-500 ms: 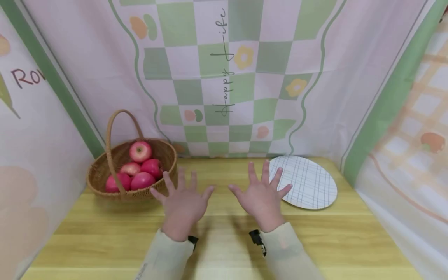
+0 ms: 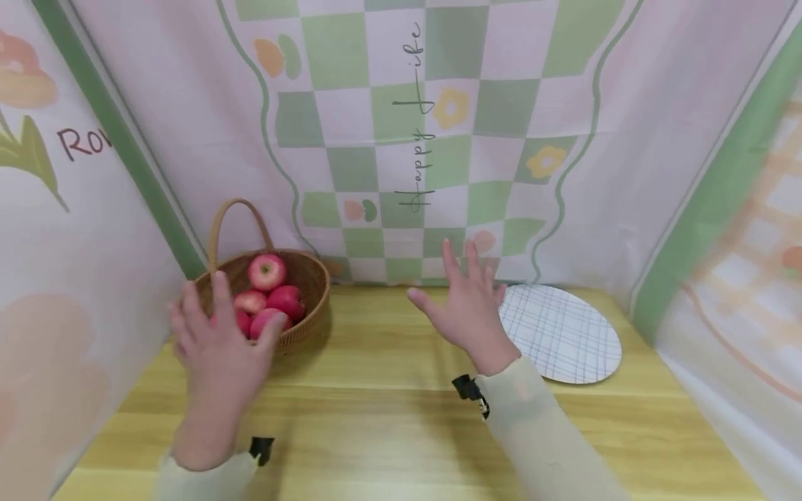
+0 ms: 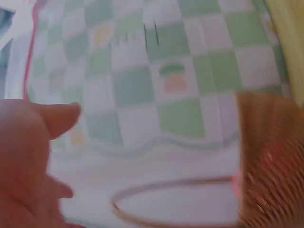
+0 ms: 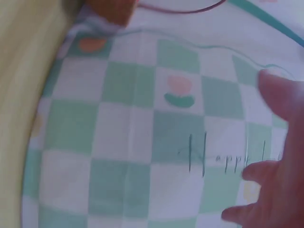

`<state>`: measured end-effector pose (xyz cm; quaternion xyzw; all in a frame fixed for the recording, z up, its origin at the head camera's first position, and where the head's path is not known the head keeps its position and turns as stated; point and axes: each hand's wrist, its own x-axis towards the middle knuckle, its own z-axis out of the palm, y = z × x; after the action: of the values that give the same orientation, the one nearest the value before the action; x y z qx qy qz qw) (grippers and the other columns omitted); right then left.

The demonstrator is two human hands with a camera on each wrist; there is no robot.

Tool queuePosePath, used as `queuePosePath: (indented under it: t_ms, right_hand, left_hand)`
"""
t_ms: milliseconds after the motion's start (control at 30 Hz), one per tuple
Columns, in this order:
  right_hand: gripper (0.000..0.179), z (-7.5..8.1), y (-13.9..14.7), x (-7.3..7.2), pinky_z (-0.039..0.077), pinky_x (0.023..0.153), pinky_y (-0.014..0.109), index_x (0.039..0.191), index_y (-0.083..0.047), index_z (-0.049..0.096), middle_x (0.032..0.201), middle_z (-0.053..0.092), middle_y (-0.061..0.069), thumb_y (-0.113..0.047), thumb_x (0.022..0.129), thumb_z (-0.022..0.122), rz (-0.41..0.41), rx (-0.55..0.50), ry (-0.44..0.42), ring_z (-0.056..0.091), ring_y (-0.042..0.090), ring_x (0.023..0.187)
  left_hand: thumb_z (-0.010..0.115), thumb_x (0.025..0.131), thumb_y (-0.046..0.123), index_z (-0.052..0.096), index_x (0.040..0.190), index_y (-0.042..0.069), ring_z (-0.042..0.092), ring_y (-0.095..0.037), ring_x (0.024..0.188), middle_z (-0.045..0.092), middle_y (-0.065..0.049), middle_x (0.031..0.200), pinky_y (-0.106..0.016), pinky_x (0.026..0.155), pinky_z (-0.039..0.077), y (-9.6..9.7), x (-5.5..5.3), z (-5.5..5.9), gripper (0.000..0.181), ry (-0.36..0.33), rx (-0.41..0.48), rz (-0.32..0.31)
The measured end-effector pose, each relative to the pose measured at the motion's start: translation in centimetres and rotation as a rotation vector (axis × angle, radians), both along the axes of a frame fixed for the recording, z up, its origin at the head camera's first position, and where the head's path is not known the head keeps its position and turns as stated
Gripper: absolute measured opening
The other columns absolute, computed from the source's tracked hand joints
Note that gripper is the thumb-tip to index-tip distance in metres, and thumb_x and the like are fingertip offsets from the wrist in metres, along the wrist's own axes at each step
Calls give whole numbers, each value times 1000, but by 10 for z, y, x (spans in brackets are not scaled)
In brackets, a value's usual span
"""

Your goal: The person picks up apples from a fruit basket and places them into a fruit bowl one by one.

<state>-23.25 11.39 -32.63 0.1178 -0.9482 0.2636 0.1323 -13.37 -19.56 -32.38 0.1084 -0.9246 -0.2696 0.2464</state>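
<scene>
A brown wicker basket [image 2: 316, 306] with a tall handle [image 2: 216, 226] stands at the left, holding several red apples [image 2: 266, 271]. In front of it my left hand [image 2: 222, 358] is raised with fingers spread, overlapping the basket's near left side in the head view. Nothing is in its grasp. My right hand [image 2: 470, 309] hovers with straight, spread fingers and also holds nothing. Beside it on the right lies a white oval plate [image 2: 564, 337] with a thin plaid line pattern. In the left wrist view the basket [image 3: 270, 166] appears at the right edge, apart from the hand.
The wooden table [image 2: 376, 417] runs beneath both hands. A checkered cloth [image 2: 388, 125] with printed lettering hangs behind it, and fabric walls [image 2: 125, 278] rise on the left and right.
My left hand has moved left, to in front of the basket. My right hand has lifted slightly and turned, its fingers closer together. The head view has shifted a little.
</scene>
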Motion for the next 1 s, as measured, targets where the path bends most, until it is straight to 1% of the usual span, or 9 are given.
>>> queuePosePath:
  t_ms: [167, 333, 433, 500, 633, 767, 833, 933, 1000]
  right_hand:
    - [96, 13, -25, -13, 9, 114, 62, 161, -33, 10, 165, -1, -2, -67, 87, 60, 225, -383, -117, 1, 28, 149]
    - [92, 14, -65, -25, 20, 114, 56, 160, -38, 18, 164, 9, -10, -59, 86, 69, 374, -697, -284, 15, 31, 147]
    - [89, 2, -91, -34, 39, 104, 51, 158, -42, 21, 164, 11, -6, -53, 86, 72, 403, -803, -397, 32, 33, 138]
    - [91, -9, -107, -39, 50, 83, 38, 158, -44, 22, 164, 13, -4, -54, 84, 74, 402, -836, -465, 52, 25, 111]
    - [99, -34, -129, -50, 42, 57, 26, 159, -41, 21, 163, 19, -2, -56, 79, 77, 392, -825, -530, 45, 14, 72]
    - [96, -55, -147, -54, 53, 67, 33, 159, -36, 25, 163, 21, 4, -49, 81, 79, 367, -795, -524, 57, 18, 86]
    - [92, -65, -156, -54, 53, 86, 42, 159, -34, 28, 163, 19, 8, -44, 83, 79, 356, -778, -506, 58, 26, 108]
    - [88, -77, -167, -52, 36, 109, 44, 159, -26, 30, 163, 16, 12, -39, 86, 78, 353, -757, -477, 43, 29, 132]
    - [87, -82, -172, -51, 16, 117, 44, 159, -20, 29, 163, 18, 12, -34, 88, 77, 348, -754, -467, 15, 28, 147]
  left_hand:
    - [67, 89, 55, 5, 162, 16, 7, -47, 145, -8, -17, 162, -73, 103, 25, -32, -6, -11, 103, 56, 381, 54]
    - [69, 86, 57, -3, 162, 23, -1, -50, 143, -25, -20, 158, -69, 108, 19, -49, -23, -36, 110, -49, 616, 88]
    - [71, 86, 55, -4, 161, 29, -10, -48, 143, -30, -21, 156, -64, 112, 11, -51, -33, -52, 110, -82, 731, 102]
    - [74, 86, 51, -2, 161, 30, -11, -45, 143, -29, -22, 156, -60, 114, 6, -51, -38, -61, 109, -67, 805, 108]
    - [76, 87, 42, 5, 162, 32, -3, -41, 145, -21, -21, 159, -54, 114, 23, -50, -47, -75, 103, -11, 928, 112]
    - [75, 89, 34, 13, 162, 29, 12, -38, 142, -16, -18, 160, -49, 99, 46, -51, -51, -82, 96, 19, 1000, 109]
    - [74, 91, 29, 17, 162, 28, 17, -37, 141, -16, -15, 160, -46, 97, 48, -51, -50, -84, 91, 24, 1021, 112]
    - [73, 92, 24, 22, 161, 26, 25, -36, 137, -13, -13, 159, -41, 95, 51, -50, -49, -85, 86, 27, 1029, 122]
    - [72, 92, 22, 22, 161, 24, 27, -37, 136, -14, -14, 159, -40, 93, 52, -49, -48, -85, 85, 29, 1023, 136]
